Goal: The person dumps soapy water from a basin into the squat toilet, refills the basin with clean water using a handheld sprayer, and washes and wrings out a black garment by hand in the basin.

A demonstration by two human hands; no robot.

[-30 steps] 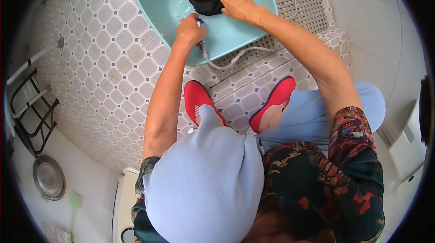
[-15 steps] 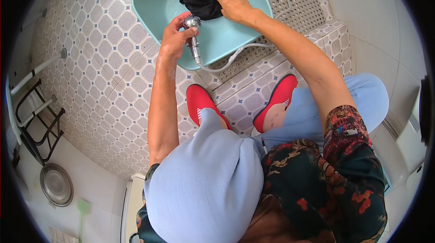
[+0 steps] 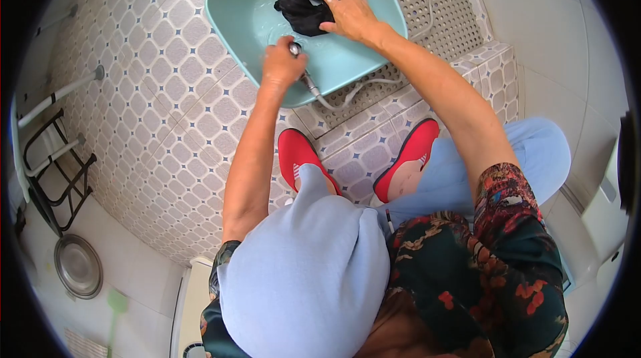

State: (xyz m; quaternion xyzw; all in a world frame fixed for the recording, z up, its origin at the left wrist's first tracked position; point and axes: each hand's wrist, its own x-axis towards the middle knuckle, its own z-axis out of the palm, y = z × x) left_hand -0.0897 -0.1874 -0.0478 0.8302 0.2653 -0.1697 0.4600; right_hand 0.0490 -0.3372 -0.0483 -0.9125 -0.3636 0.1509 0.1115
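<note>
My left hand (image 3: 283,64) is wrapped around a chrome shower head (image 3: 310,83) over the near-left part of a turquoise basin (image 3: 357,64). This hand is slightly blurred, and its fingers hide much of the shower head. Fine streaks of water show in the basin beyond it. Black wet-looking cloth (image 3: 304,10) lies bunched in the basin. On the cloth's right side rests my right hand (image 3: 352,14), fingers spread and pressed lightly against it. A pale hose (image 3: 364,86) runs from the shower handle over the basin's near rim.
Beneath the basin lies a perforated grey mat (image 3: 444,8), beside a tiled step (image 3: 461,74). My red shoes (image 3: 297,151) stand close to the basin. At left are a black metal rack (image 3: 73,191), a white rail (image 3: 63,94) and a round metal lid (image 3: 79,266).
My left hand has moved slightly right and turned the shower head over towards the basin. My right hand's fingers have spread wider on the cloth. The whole view has shifted a little.
</note>
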